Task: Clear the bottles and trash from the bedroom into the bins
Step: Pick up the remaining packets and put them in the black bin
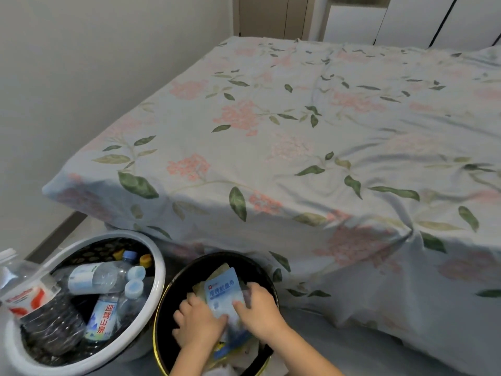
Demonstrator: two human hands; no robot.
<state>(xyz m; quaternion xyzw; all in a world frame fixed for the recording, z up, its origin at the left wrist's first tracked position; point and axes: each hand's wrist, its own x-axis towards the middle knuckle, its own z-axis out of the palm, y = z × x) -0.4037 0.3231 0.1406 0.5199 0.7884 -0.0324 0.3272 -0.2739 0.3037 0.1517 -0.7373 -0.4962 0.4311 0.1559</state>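
light-blue packet (222,291) with printed characters, upright and a little tilted inside the black bin (162,299), on top of other paper and wrappers there. pinched at its lower left edge by the left hand (199,321), fingers curled round that edge and knuckles up. gripped along its right edge by the right hand (259,308), thumb across the packet's face and fingers behind. both hands down inside the bin's mouth, forearms entering from the bottom edge of the view.

white-rimmed bin (160,270) just left of the black one, rims near or touching, cannot tell which. lined in black and full of clear plastic bottles: a large bottle with a red and white label (35,297) leaning over the left rim with its open neck up and out, a bottle with a pale label (95,276) lying across the middle, a bottle with a blue label and red characters (101,318) standing tilted below it. loose pale-blue caps (135,280) and a yellow cap (145,260) among them.

both bins on the floor at the foot corner of the bed (298,131), black bin tucked right under the hanging edge of the floral sheet. sheet pale with pink blossoms and green leaves, wrinkled toward the right. plain wall (81,77) to the left, white wardrobe doors (420,20) behind the far end.
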